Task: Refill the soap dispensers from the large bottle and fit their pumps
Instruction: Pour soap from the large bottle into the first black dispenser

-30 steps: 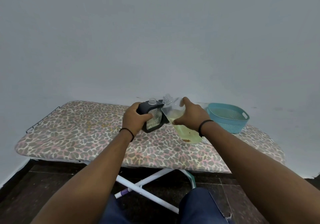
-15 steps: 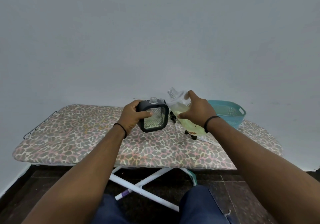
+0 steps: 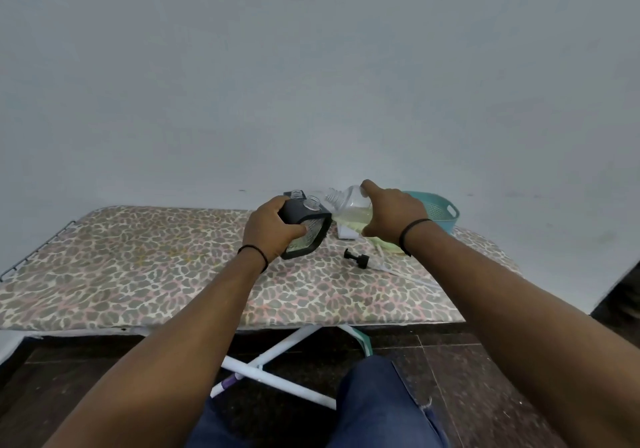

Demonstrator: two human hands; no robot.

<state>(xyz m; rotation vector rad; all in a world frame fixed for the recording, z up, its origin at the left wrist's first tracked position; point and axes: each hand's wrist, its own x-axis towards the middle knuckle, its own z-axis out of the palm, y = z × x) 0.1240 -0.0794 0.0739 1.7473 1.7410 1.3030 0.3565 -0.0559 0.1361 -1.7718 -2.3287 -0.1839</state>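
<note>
Leopard-print ironing board (image 3: 156,267) stands against a pale wall. Left hand (image 3: 273,231) fingers wrap a black-framed soap dispenser (image 3: 306,229), tilted above the far edge. Right hand (image 3: 391,215) fingers grip the large bottle (image 3: 349,205), neck beside the dispenser's opening. A black pump (image 3: 356,258) lies just beside them.

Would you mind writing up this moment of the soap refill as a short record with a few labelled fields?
surface: ironing board with a leopard-print cover
left hand: grips a black-framed soap dispenser, tilted, neck open
right hand: holds the large bottle, tipped with its mouth toward the dispenser's neck
bottle contents: pale yellow liquid
second dispenser: behind the first, no pump
pump: black, lying loose on the board
basket: teal, far right
</note>
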